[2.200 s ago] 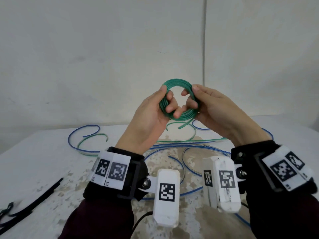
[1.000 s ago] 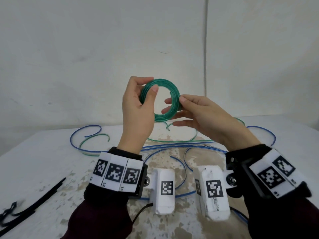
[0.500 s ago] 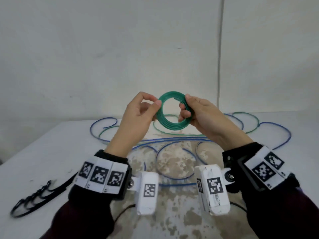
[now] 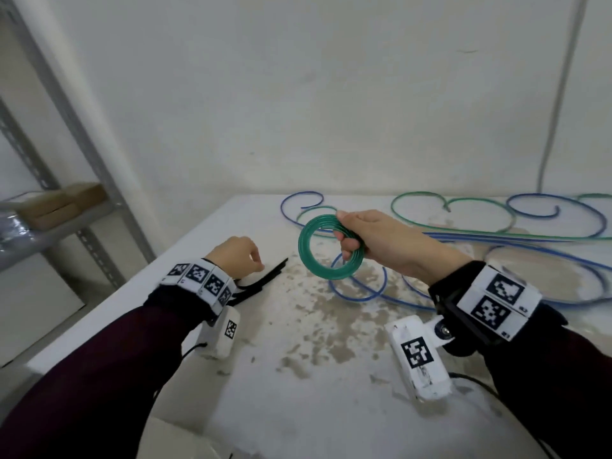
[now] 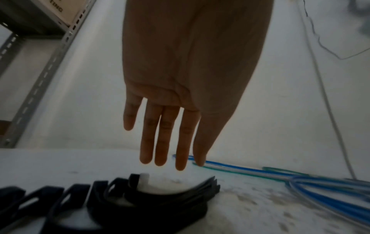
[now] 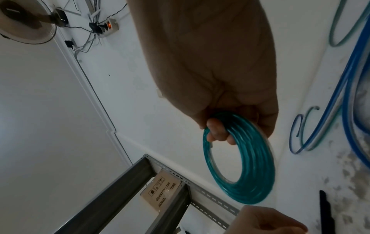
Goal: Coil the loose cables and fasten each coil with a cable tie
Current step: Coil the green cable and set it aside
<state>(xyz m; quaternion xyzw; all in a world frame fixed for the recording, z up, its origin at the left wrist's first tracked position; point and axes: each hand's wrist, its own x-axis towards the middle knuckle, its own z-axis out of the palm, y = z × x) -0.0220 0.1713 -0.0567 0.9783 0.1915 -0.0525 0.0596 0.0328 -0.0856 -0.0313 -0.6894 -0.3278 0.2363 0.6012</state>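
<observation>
My right hand (image 4: 346, 233) grips a tight green cable coil (image 4: 303, 241) above the table, thumb on top and fingers curled through the ring; the right wrist view shows the coil (image 6: 258, 174) hanging from that hand (image 6: 220, 131). A bundle of black cable ties (image 4: 261, 283) lies on the table at the left. My left hand (image 4: 255, 260) hovers just over them and holds nothing. In the left wrist view its fingers (image 5: 160, 142) hang straight above the ties (image 5: 140, 199).
Loose blue cables (image 4: 361, 298) and green cables (image 4: 463, 231) sprawl over the back and right of the stained white table (image 4: 298, 392). A metal shelf rack (image 4: 66, 226) with cardboard boxes stands past the table's left edge. A white wall rises behind.
My left hand let go of the green coil and dropped left to the cable ties. The right hand now holds the coil alone, lower down. The head view swung left.
</observation>
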